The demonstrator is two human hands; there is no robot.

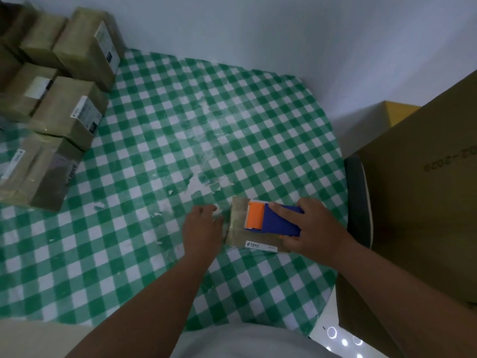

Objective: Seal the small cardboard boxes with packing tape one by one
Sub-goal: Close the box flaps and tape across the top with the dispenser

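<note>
Several taped-up cardboard boxes (67,117) are piled at the far left of the table, stacked a couple high, most with white shipping labels on their sides. They sit on a green and white checked tablecloth (160,130) that covers the whole table, and the cloth looks scuffed and worn pale in the middle.

Moving right, the left hand (202,228) rests flat on the cloth with its fingers relaxed and spread, right up against the left edge of the small cardboard box (238,229) being worked on. It's not gripping anything, more like bracing the box from the side.

The box itself lies flat near the front right part of the table, shiny with tape already across its top, and there's a white label along its near edge.

On top of the box sits a blue and orange tape dispenser (271,218), orange end pointing left. The right hand (309,226) grasps the blue body of it, fingers curled over the top and thumb down the near side, pressing it against the box.

Further right, off the table edge, there's a big brown carton (418,202), with something yellow (400,112) behind it against the pale wall
</note>
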